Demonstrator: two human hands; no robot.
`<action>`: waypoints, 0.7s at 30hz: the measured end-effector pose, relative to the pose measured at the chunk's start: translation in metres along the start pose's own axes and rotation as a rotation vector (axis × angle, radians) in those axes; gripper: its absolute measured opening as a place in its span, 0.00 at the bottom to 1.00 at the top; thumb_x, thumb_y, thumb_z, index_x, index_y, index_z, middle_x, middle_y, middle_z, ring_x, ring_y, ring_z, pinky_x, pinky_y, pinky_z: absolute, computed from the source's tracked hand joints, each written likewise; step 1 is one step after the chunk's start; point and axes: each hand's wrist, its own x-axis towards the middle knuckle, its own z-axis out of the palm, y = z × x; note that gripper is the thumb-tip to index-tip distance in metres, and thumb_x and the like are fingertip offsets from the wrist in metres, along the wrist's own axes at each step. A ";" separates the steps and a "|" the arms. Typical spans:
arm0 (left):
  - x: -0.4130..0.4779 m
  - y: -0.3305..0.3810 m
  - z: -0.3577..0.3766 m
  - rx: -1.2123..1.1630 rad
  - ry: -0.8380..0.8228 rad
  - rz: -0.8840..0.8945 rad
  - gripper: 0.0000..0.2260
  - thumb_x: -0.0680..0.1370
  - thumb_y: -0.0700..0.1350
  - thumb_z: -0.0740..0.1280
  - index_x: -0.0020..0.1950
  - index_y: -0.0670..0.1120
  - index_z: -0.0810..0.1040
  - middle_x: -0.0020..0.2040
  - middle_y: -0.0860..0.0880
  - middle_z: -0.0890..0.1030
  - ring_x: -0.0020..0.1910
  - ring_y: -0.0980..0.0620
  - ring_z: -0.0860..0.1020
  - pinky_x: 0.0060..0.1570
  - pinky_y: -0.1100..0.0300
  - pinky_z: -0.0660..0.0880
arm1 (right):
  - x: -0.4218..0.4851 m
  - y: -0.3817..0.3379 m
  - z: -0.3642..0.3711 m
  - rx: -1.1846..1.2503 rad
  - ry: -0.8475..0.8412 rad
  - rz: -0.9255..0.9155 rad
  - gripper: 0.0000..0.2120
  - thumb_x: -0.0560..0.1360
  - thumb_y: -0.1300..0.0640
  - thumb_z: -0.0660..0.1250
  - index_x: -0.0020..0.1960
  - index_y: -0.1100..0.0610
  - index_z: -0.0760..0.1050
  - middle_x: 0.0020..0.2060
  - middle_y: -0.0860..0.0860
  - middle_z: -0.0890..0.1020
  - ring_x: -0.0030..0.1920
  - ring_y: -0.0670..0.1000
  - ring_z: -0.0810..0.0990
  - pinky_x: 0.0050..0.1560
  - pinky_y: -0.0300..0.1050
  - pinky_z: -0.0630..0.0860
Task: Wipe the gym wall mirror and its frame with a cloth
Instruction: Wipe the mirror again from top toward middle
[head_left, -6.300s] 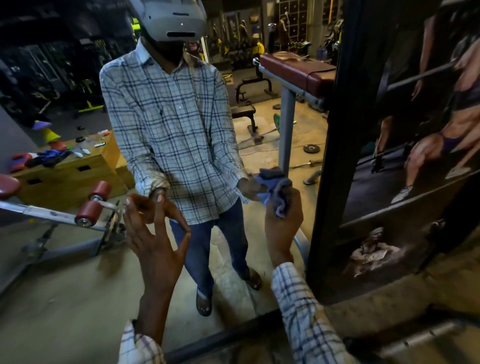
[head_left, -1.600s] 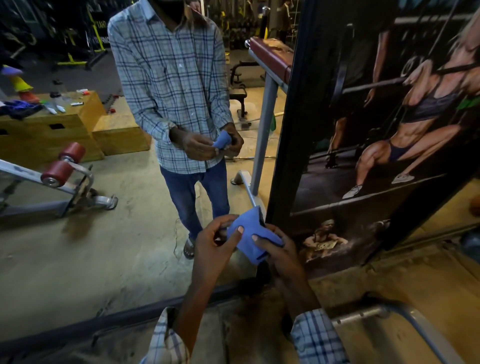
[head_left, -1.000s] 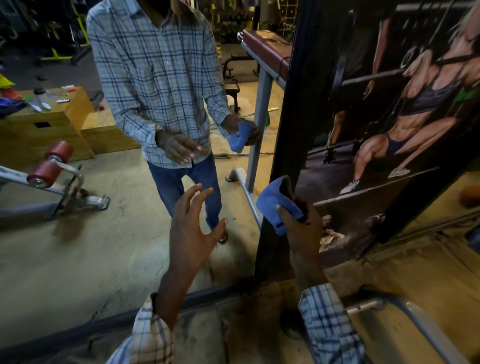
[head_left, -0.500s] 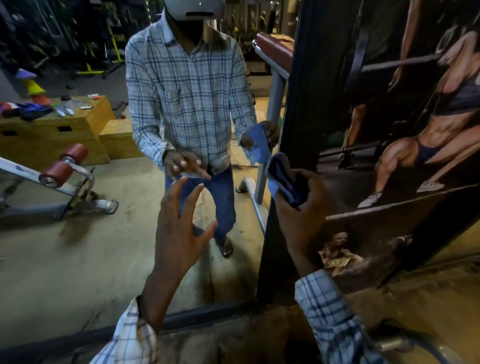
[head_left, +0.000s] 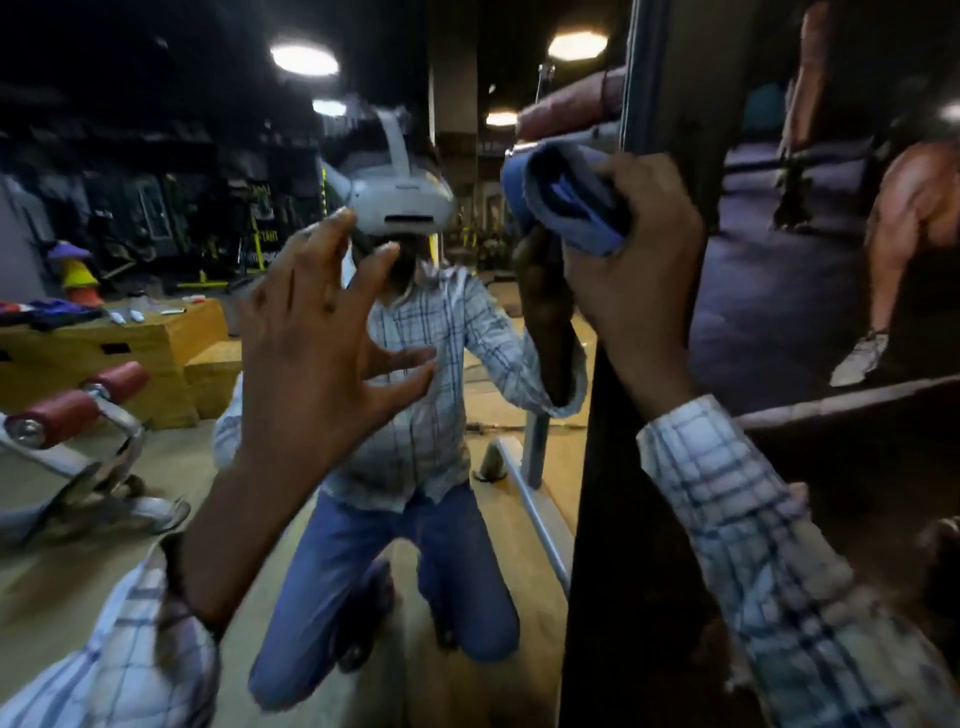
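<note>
Blue cloth bunched in the right hand, fingers and thumb curled round its folds; held high, against or just beside the dark frame at the right edge of the mirror. Left hand spread, holding nothing, near the mirror. Looks soft, light, limp: best gripped as a thick wad, palm behind, to keep loose corners from dragging.

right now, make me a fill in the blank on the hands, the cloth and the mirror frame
The right hand grips a bunched ____ cloth.
The left hand holds ____, its fingers spread.
On the mirror, the dark frame runs up the ____ edge.
Missing words: blue; nothing; right.
</note>
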 end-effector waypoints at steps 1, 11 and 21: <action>-0.004 -0.001 0.004 0.009 0.022 0.012 0.40 0.71 0.65 0.73 0.78 0.49 0.69 0.82 0.42 0.61 0.80 0.39 0.60 0.72 0.39 0.63 | -0.003 0.003 0.002 0.001 0.013 -0.014 0.12 0.71 0.62 0.74 0.54 0.62 0.81 0.51 0.59 0.79 0.49 0.48 0.78 0.47 0.25 0.65; -0.007 0.003 0.014 0.095 0.116 0.031 0.41 0.70 0.66 0.74 0.78 0.50 0.68 0.81 0.43 0.61 0.81 0.41 0.59 0.73 0.40 0.61 | -0.032 0.011 0.004 0.070 -0.016 -0.006 0.20 0.69 0.65 0.75 0.60 0.56 0.80 0.55 0.55 0.78 0.54 0.49 0.79 0.52 0.44 0.80; 0.002 0.014 0.008 0.139 0.109 -0.023 0.42 0.68 0.69 0.74 0.77 0.53 0.67 0.78 0.44 0.63 0.78 0.41 0.59 0.71 0.41 0.63 | -0.018 0.012 -0.004 0.051 -0.058 -0.027 0.18 0.71 0.68 0.74 0.60 0.59 0.81 0.52 0.55 0.78 0.51 0.50 0.77 0.46 0.28 0.70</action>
